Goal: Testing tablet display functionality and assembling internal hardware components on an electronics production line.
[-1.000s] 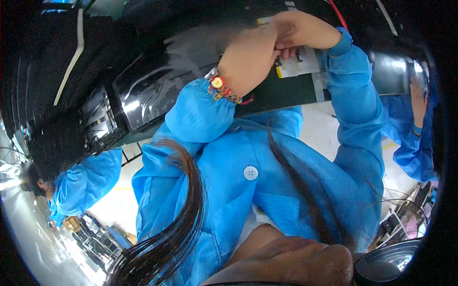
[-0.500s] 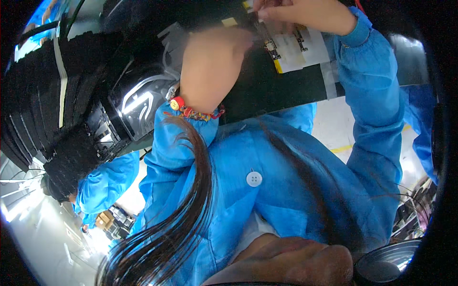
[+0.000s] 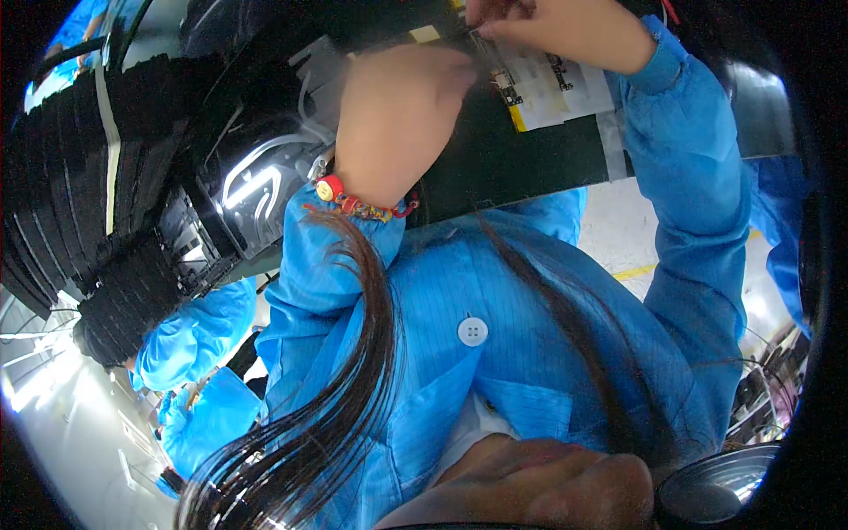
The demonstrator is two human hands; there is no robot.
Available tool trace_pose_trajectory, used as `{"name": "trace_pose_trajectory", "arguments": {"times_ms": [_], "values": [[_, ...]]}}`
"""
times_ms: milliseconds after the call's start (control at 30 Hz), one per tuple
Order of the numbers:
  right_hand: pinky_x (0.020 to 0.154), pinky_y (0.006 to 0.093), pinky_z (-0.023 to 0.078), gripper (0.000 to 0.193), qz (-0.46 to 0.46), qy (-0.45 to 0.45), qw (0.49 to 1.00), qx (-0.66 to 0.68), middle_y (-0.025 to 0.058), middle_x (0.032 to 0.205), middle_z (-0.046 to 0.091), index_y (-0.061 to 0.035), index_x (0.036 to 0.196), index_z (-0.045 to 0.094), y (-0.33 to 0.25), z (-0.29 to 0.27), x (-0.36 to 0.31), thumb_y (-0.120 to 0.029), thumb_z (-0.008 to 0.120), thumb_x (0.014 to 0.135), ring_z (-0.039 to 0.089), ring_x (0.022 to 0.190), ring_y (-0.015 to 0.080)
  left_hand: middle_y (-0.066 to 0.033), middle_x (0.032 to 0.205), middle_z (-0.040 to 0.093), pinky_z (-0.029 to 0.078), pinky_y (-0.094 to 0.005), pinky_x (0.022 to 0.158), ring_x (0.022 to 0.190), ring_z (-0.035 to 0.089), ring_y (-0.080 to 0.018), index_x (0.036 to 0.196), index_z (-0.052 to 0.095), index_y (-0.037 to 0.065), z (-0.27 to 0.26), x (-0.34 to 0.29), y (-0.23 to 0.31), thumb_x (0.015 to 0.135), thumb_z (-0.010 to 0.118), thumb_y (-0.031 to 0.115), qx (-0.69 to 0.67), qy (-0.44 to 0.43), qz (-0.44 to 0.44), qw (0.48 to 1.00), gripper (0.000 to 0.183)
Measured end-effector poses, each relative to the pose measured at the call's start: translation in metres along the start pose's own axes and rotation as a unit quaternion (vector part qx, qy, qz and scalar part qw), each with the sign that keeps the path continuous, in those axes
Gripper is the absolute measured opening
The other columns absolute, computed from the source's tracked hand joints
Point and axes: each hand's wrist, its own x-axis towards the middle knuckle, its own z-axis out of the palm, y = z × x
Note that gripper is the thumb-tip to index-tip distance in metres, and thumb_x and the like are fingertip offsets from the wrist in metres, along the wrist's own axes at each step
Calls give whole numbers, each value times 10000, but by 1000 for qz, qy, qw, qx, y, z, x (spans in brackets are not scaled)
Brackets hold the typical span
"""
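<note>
My left hand (image 3: 402, 119), with a red beaded bracelet (image 3: 353, 205) at its wrist, hangs over the dark work surface (image 3: 503, 168). Its back faces me, and its blurred fingers are hidden behind it. Up at the top edge my right hand (image 3: 565, 31) has its fingers curled in a pinch; whatever lies between them I cannot make out. Just below the right hand is a white sheet (image 3: 579, 99) bearing small dark and gold electronic parts (image 3: 505, 86), with a yellow strip (image 3: 518, 117) along one edge. A small pale square (image 3: 425, 34) lies between the hands.
Stacked black trays (image 3: 66, 168) rise at the left, beside a shiny clear plastic tray (image 3: 261, 181). Pale tape (image 3: 611, 146) crosses the surface at the right. People in blue work clothes (image 3: 199, 331) are beyond the surface's lower left.
My right hand has shifted slightly up and left, showing more of the white sheet. My left hand has moved a little to the right. More blue clothing shows at lower left.
</note>
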Motion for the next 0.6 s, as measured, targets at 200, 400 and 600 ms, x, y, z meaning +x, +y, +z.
{"name": "trace_pose_trajectory", "arguments": {"times_ms": [200, 400, 600], "values": [[633, 270, 472, 175, 5, -23, 1000, -20, 93, 827, 621, -17, 911, 643, -1, 0, -1, -71, 648, 744, 583, 706, 153, -160, 833, 647, 484, -377, 699, 777, 613, -325, 892, 693, 70, 0, 3, 1, 791, 625, 217, 4, -7, -9, 1000, 190], [605, 277, 455, 180, 34, -37, 998, -33, 98, 804, 597, -16, 888, 643, -14, -1, -1, -55, 645, 713, 568, 688, 158, -163, 838, 646, 483, -382, 698, 781, 611, -329, 887, 691, 65, -1, 2, 1, 791, 624, 217, 3, -1, -7, 1000, 192], [607, 287, 458, 144, 51, -46, 997, -23, 114, 752, 613, -7, 858, 639, -14, 3, -1, -39, 619, 719, 585, 669, 172, -166, 849, 647, 486, -386, 716, 796, 614, -333, 887, 690, 58, 2, 1, 0, 788, 624, 210, 12, 1, -8, 1000, 193]]}}
